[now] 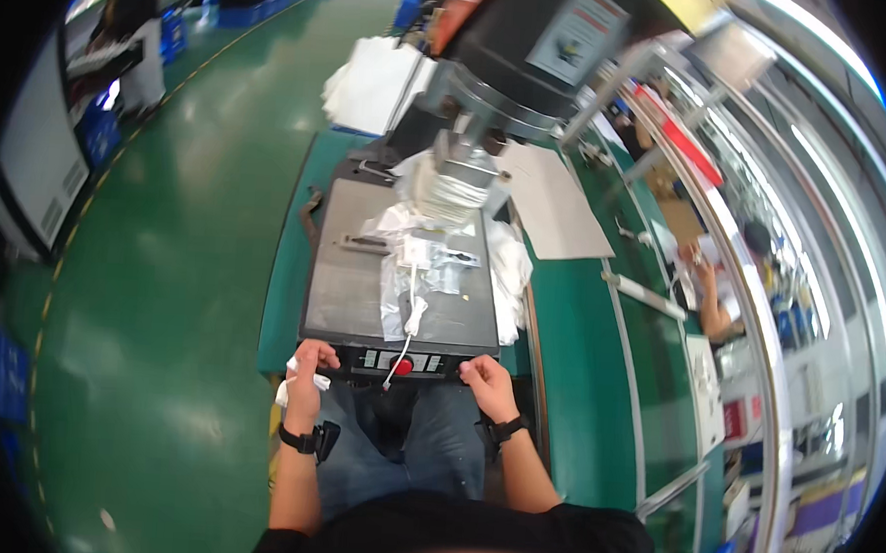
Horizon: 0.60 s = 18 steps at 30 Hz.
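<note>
A machine with a flat grey table (pixel 347 297) stands in front of me, under a dark press head (pixel 535 41). Beneath the head, clear plastic film (pixel 392 292) lies around a small white block (pixel 416 252). A white cable (pixel 414 317) runs from it toward me, its end hanging over the control panel (pixel 433 364) past a red button (pixel 401 366). My left hand (pixel 304 377) is closed by the panel's left end, with crumpled white material (pixel 283 392) against it; whether it grips this is unclear. At the right end, my right hand (pixel 492 387) has curled fingers touching the panel's corner.
White sheeting (pixel 509 285) is heaped along the table's right side. Beyond it, a pale board (pixel 557 207) lies on a green bench (pixel 584 354). Metal framing (pixel 753 293) borders the right, with a co-worker (pixel 728 291) behind it. Green floor (pixel 171 312) stretches out to my left.
</note>
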Each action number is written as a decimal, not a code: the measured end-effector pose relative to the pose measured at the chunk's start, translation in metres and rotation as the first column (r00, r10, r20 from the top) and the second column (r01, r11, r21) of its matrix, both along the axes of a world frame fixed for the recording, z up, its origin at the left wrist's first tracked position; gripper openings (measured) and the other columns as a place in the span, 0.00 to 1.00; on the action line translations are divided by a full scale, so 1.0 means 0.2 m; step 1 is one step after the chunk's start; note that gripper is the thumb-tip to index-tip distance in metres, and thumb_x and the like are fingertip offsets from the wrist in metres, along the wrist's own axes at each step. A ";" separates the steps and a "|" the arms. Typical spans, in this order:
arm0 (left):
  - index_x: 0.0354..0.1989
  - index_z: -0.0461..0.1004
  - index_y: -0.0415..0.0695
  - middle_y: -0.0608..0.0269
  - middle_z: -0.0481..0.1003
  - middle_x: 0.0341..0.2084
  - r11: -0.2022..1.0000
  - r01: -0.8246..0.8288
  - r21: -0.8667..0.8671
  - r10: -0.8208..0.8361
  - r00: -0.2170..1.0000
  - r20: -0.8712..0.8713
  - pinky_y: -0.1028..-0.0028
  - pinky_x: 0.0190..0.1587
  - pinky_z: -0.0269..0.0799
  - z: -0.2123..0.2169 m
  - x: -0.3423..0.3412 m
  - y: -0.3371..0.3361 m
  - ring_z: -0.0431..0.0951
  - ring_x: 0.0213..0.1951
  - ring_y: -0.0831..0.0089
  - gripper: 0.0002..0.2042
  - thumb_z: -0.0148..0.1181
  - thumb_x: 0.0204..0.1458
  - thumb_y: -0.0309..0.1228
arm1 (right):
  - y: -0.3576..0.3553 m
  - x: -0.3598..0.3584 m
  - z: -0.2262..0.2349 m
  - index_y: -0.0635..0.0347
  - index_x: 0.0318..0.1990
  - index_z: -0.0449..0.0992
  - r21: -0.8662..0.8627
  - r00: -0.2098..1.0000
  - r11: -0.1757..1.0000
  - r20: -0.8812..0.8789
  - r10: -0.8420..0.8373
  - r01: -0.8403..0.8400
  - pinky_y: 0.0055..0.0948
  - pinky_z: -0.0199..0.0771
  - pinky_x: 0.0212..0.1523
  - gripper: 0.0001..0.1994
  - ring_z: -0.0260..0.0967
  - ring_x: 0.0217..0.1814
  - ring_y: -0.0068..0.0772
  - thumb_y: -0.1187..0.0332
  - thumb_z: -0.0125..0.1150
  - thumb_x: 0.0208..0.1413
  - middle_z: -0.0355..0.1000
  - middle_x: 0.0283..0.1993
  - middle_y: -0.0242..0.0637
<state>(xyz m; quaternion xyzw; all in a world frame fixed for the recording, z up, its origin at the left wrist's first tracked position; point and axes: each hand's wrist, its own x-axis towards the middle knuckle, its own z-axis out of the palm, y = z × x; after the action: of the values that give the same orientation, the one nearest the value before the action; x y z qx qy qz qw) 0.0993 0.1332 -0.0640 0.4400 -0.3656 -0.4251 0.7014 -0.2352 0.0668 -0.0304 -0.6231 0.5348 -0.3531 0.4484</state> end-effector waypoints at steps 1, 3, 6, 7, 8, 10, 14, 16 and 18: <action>0.33 0.73 0.42 0.65 0.74 0.26 0.999 -0.044 -0.001 0.044 0.999 0.021 0.76 0.38 0.62 0.01 -0.01 -0.01 0.71 0.31 0.77 0.17 0.44 0.65 0.41 | -0.02 0.00 0.02 0.65 0.37 0.76 -0.024 0.996 0.997 -0.057 0.072 -0.074 0.20 0.70 0.32 0.10 0.72 0.32 0.17 0.65 0.62 0.63 0.77 0.31 0.31; 0.34 0.73 0.42 0.65 0.74 0.26 1.000 -0.028 -0.002 0.028 0.999 0.040 0.77 0.38 0.62 0.01 -0.01 -0.03 0.71 0.31 0.78 0.16 0.45 0.65 0.40 | -0.04 0.00 0.06 0.65 0.38 0.76 -0.053 0.994 0.994 -0.066 0.089 -0.092 0.20 0.71 0.33 0.09 0.72 0.32 0.17 0.66 0.62 0.63 0.77 0.32 0.31; 0.34 0.74 0.42 0.67 0.75 0.26 0.999 -0.047 0.014 0.047 0.998 0.043 0.77 0.38 0.63 0.00 -0.02 -0.03 0.72 0.31 0.79 0.14 0.46 0.65 0.38 | 0.00 0.00 0.12 0.64 0.40 0.77 -0.087 0.978 0.980 -0.124 0.166 -0.178 0.20 0.72 0.35 0.08 0.72 0.33 0.18 0.67 0.63 0.62 0.76 0.33 0.31; 0.34 0.73 0.41 0.67 0.75 0.26 0.999 -0.050 0.018 0.049 0.997 0.054 0.77 0.37 0.63 0.01 -0.02 -0.02 0.71 0.30 0.80 0.12 0.48 0.64 0.36 | 0.01 0.01 0.13 0.64 0.40 0.77 -0.082 0.979 0.979 -0.093 0.180 -0.188 0.21 0.73 0.36 0.08 0.73 0.33 0.19 0.67 0.63 0.61 0.77 0.33 0.31; 0.34 0.73 0.41 0.67 0.75 0.26 0.998 -0.060 0.018 0.058 0.996 0.064 0.78 0.36 0.63 0.03 -0.04 -0.02 0.71 0.30 0.80 0.11 0.49 0.64 0.34 | 0.01 0.03 0.16 0.63 0.41 0.77 -0.081 0.977 0.975 -0.065 0.201 -0.206 0.22 0.73 0.36 0.08 0.74 0.33 0.20 0.67 0.63 0.61 0.77 0.32 0.32; 0.34 0.73 0.41 0.67 0.74 0.26 0.997 -0.072 0.008 0.071 0.993 0.090 0.78 0.36 0.64 0.08 -0.06 -0.03 0.71 0.29 0.80 0.09 0.51 0.63 0.32 | -0.01 0.08 0.22 0.63 0.41 0.77 -0.093 0.974 0.970 -0.022 0.225 -0.226 0.23 0.74 0.37 0.09 0.74 0.33 0.21 0.67 0.63 0.61 0.77 0.32 0.32; 0.35 0.73 0.41 0.68 0.74 0.26 0.991 0.098 0.087 -0.100 0.995 0.021 0.78 0.34 0.65 0.21 -0.18 0.02 0.72 0.29 0.80 0.06 0.54 0.63 0.30 | 0.03 0.21 0.47 0.60 0.42 0.78 -0.324 0.866 0.804 -0.223 0.447 -0.498 0.27 0.75 0.35 0.09 0.76 0.32 0.29 0.66 0.64 0.60 0.77 0.33 0.35; 0.35 0.73 0.41 0.68 0.74 0.26 0.984 0.155 0.083 -0.162 0.983 0.086 0.78 0.33 0.66 0.28 -0.25 0.00 0.72 0.29 0.80 0.07 0.55 0.63 0.30 | 0.00 0.26 0.56 0.59 0.40 0.78 -0.418 0.803 0.689 -0.376 0.462 -0.592 0.32 0.74 0.33 0.09 0.75 0.31 0.37 0.63 0.64 0.58 0.76 0.31 0.37; 0.35 0.73 0.41 0.68 0.74 0.26 0.980 0.184 0.082 -0.194 0.973 0.129 0.78 0.33 0.67 0.32 -0.28 -0.02 0.72 0.29 0.80 0.07 0.55 0.63 0.30 | -0.03 0.23 0.69 0.58 0.38 0.78 -0.463 0.773 0.624 -0.445 0.451 -0.630 0.34 0.74 0.32 0.10 0.75 0.31 0.40 0.62 0.65 0.57 0.76 0.30 0.38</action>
<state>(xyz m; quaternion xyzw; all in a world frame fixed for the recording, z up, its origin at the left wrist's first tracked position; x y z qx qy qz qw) 0.0425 0.1284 0.0003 0.4553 -0.4379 -0.4712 0.6155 -0.1884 0.0612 0.1074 -0.9065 0.2417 -0.2531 0.2360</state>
